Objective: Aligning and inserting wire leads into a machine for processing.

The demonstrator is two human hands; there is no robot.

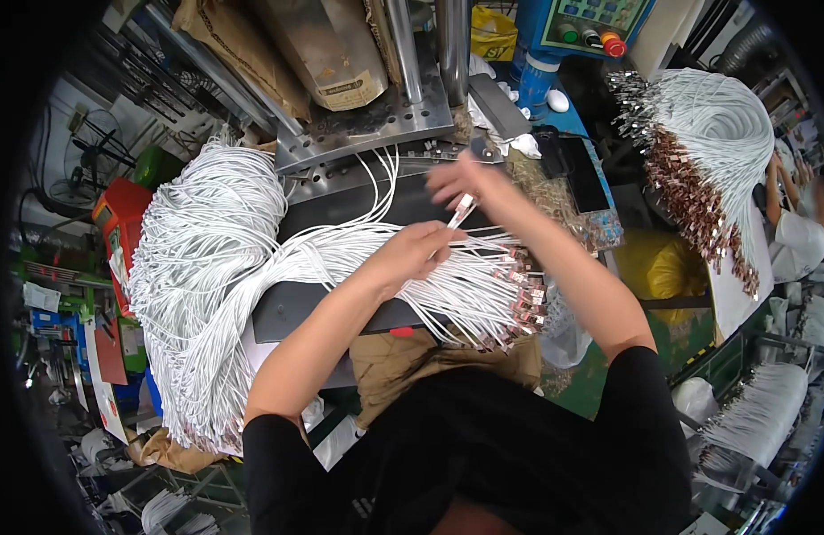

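My left hand (418, 252) is closed round a white cable whose connector end (465, 203) sticks up past the fingers. Just beyond that connector is my right hand (476, 184), blurred by motion, its fingers stretched out toward the left and nothing visible in them. Under both hands a bundle of white cables (341, 250) lies across a dark work surface. The bundle's connector ends (528, 299), reddish-brown and metallic, point to the right. A few loose cables (390, 169) reach up to the metal machine plate.
A steel press (367, 147) with upright posts stands ahead. Large white cable heaps lie at left (211, 205) and far right (715, 116). A control box (599, 27) with buttons is at the top right. A yellow bag (666, 263) sits below. Another person (800, 236) is at the right edge.
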